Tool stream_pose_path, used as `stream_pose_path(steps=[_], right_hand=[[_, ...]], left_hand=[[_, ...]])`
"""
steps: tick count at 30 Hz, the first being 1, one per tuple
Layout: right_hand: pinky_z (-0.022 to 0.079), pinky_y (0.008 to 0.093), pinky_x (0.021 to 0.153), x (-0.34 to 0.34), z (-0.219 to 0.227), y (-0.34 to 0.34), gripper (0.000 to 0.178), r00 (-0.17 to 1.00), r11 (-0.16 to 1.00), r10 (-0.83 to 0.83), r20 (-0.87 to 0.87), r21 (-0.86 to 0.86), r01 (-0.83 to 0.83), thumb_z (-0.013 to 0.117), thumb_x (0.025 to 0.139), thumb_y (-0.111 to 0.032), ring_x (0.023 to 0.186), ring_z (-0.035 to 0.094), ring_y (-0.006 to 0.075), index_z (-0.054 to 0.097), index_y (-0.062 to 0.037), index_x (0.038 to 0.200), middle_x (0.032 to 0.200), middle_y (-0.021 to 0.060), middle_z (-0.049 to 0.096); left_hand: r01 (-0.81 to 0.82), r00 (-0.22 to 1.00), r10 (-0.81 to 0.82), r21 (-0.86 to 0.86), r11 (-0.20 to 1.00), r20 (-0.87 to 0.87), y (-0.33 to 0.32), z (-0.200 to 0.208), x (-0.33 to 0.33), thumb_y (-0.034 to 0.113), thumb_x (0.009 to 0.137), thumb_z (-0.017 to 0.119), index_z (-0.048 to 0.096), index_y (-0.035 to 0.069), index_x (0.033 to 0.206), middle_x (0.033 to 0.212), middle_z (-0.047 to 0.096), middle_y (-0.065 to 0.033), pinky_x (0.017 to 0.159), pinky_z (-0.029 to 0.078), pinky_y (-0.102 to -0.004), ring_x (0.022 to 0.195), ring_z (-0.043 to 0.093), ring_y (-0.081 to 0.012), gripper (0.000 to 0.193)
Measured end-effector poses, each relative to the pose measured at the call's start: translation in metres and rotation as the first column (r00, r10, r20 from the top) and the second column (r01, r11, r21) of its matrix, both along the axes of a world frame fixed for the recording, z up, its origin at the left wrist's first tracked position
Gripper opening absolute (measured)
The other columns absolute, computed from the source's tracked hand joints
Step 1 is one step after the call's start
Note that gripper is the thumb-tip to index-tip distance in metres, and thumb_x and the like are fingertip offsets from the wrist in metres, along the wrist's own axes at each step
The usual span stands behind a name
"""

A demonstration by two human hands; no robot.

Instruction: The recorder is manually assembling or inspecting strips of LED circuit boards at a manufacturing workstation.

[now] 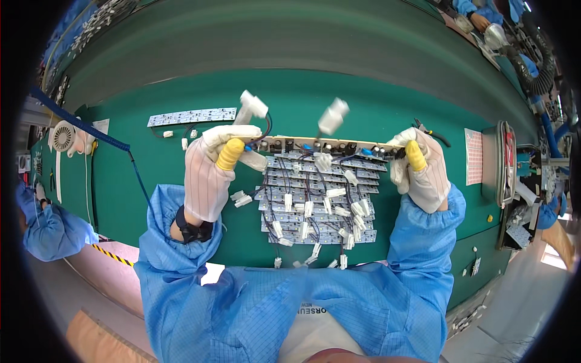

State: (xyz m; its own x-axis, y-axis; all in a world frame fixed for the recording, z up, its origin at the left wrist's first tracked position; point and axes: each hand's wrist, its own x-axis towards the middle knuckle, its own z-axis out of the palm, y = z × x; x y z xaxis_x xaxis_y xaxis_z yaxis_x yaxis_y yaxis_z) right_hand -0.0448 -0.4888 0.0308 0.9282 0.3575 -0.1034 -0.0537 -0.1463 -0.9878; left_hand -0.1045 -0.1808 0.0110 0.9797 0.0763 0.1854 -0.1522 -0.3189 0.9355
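My left hand (209,166), in a striped white glove with a yellow finger cot, grips the left end of a long narrow circuit board (339,145). My right hand (423,166), gloved the same way, pinches its right end. The board is held edge-on, so its black capacitors and blue parts face me. White plug connectors on dark wires hang from it; one connector (333,116) beyond it is smeared by motion. Below the board lies a stack of overlapping LED circuit boards (284,209) with many white connectors.
Another LED board (192,117) lies at the far left of the green mat (121,175). Pliers (434,134) rest beyond my right hand, near a red-marked sheet (474,156) and a metal-rimmed box (501,163). A blue coiled cord (91,128) crosses the left side, near a white fan (63,138).
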Motion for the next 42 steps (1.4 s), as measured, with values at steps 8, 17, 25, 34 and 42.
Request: stream_pose_path(steps=[8,17,25,34,42], right_hand=[[0.038,0.0230,0.055,0.007,0.003,0.003,0.037,0.938,0.956,0.132,0.319,-0.292,-0.036,0.044,0.095,-0.035,0.059,0.049,0.0106,0.052,-0.0023,0.080,0.068,0.0036,0.053],[0.033,0.0266,0.046,0.015,-0.006,-0.003,0.047,0.919,0.971,0.175,0.353,-0.215,-0.102,0.053,0.087,-0.050,0.054,0.044,0.0117,0.052,-0.0031,0.092,0.066,0.0041,0.050],[0.039,0.0182,0.048,0.002,-0.003,0.020,0.062,0.994,0.990,0.111,-0.023,0.086,-0.109,0.077,0.072,-0.034,0.059,0.052,0.0068,0.047,-0.0017,0.116,0.092,0.0063,0.055],[0.048,0.0334,0.070,0.018,-0.032,0.019,0.023,0.742,0.621,0.479,0.469,-0.779,0.092,0.063,0.068,0.008,0.082,0.058,0.0277,0.062,-0.0075,0.085,0.098,0.0094,0.059],[0.048,0.0351,0.074,0.001,0.007,0.032,0.010,0.558,0.919,0.121,0.821,-0.304,0.249,0.062,0.076,-0.001,0.081,0.057,0.0249,0.062,-0.0045,0.085,0.087,0.0098,0.058]], left_hand=[[-0.025,0.995,-0.007,0.327,0.945,0.095,0.003,-0.002,0.007,0.016,0.089,0.040,0.061,0.005,0.107,0.077,0.067,-0.0032,0.069,0.044,-0.0291,0.071,0.063,-0.0183,0.030],[0.005,1.000,-0.005,0.013,1.000,-0.024,-0.005,-0.002,0.006,0.051,0.096,0.033,0.062,-0.002,0.095,0.067,0.064,-0.0067,0.053,0.044,-0.0215,0.052,0.057,-0.0100,0.061],[-0.004,0.991,0.046,-0.320,0.947,0.126,0.028,-0.003,0.015,0.016,0.090,0.052,0.051,0.001,0.108,0.102,0.061,-0.0141,0.088,0.044,-0.0300,0.097,0.059,-0.0201,0.023],[-0.353,0.897,0.401,0.850,0.392,0.187,0.150,-0.027,0.041,0.007,0.076,0.063,0.065,0.005,0.098,0.097,0.065,-0.0073,0.083,0.046,-0.0281,0.092,0.060,-0.0210,0.022],[0.297,0.955,-0.262,-0.463,0.835,0.140,0.006,0.024,0.013,0.028,0.093,0.051,0.048,-0.002,0.123,0.095,0.065,-0.0116,0.083,0.045,-0.0312,0.090,0.061,-0.0184,0.042]])
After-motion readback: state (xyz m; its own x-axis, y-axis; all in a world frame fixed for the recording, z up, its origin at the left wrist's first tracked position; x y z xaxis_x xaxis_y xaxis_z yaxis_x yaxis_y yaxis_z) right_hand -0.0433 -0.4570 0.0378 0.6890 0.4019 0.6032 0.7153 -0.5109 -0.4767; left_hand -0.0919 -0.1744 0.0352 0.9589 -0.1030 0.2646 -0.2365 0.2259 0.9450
